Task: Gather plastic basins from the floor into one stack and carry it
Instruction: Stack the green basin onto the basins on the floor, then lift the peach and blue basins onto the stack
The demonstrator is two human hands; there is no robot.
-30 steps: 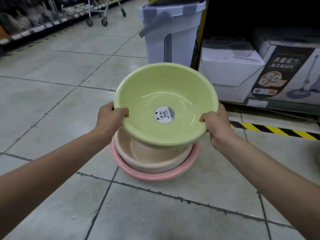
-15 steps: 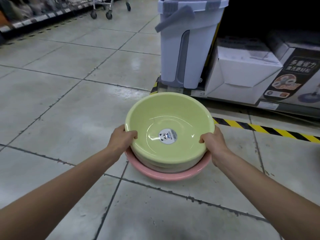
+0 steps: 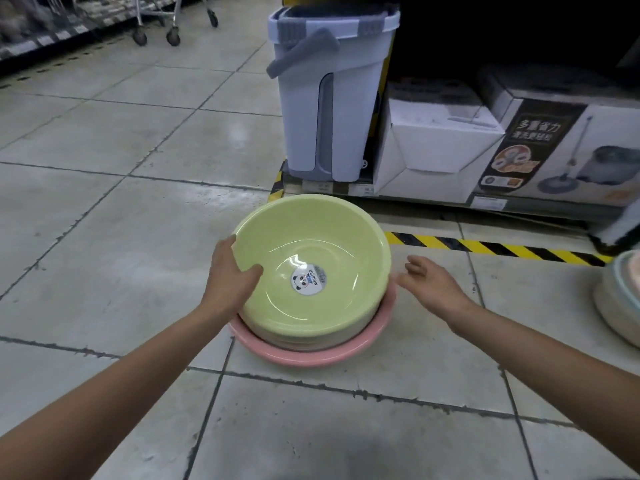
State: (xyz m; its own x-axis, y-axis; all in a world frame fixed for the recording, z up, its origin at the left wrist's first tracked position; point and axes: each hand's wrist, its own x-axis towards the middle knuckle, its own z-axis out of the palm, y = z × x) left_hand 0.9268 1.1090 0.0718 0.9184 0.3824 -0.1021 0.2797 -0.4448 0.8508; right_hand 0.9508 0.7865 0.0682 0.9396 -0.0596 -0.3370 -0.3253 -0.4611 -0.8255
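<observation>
Left hand (image 3: 230, 275) grip was clamped on green basin (image 3: 329, 237) rim, right hand (image 3: 431, 282) grip apart; stack looked light, slick, best lifted under pink basin (image 3: 311, 356) rim.

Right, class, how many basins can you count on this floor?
4 visible: nested mid-floor, green basin on top, cream basin under it, pink basin at the bottom; a cut-off basin at the right edge, perhaps with more nested inside.

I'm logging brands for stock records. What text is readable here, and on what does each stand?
"MEISIER": on the round panda sticker inside the green basin.
"多重省力": the large line on the mop box.
Too blurred to be sure: the smaller line beneath it.
Too small to read: the shelf-edge tags.
</observation>
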